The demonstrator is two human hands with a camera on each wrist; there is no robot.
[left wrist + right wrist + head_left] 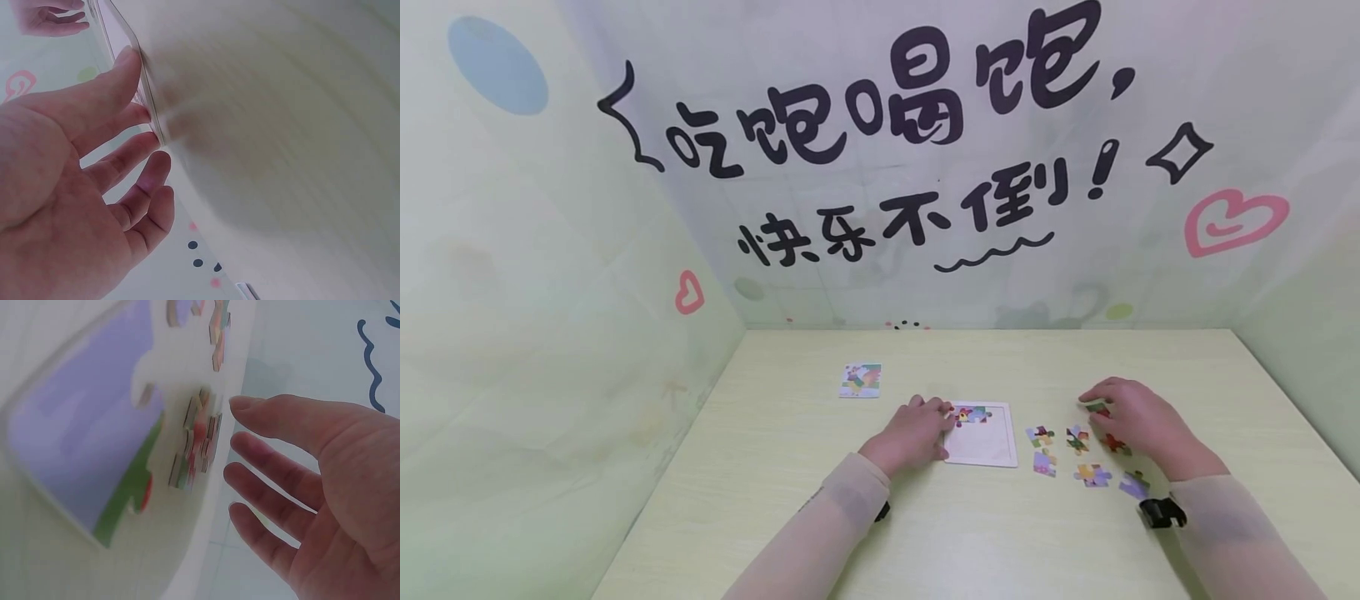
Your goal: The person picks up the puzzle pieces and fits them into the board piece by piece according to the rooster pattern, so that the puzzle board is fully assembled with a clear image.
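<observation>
My left hand (917,437) rests at the left edge of a white puzzle tray (977,450). In the left wrist view its thumb and nearest fingertips touch the tray's edge (150,94); the other fingers are loosely bent. Joined puzzle pieces (973,415) lie along the tray's top, at the left. My right hand (1142,421) hovers over loose pieces at the right, thumb and fingers apart. Between them in the head view shows a green and red piece (1099,407); a reddish piece (1116,445) is partly covered by the hand. The right wrist view shows a large purple and green piece (94,425) close by.
Several loose puzzle pieces (1092,475) lie between the tray and the right hand. A small picture card (860,380) sits behind the left hand on the pale table (775,433). A printed cloth wall (865,292) closes off the back.
</observation>
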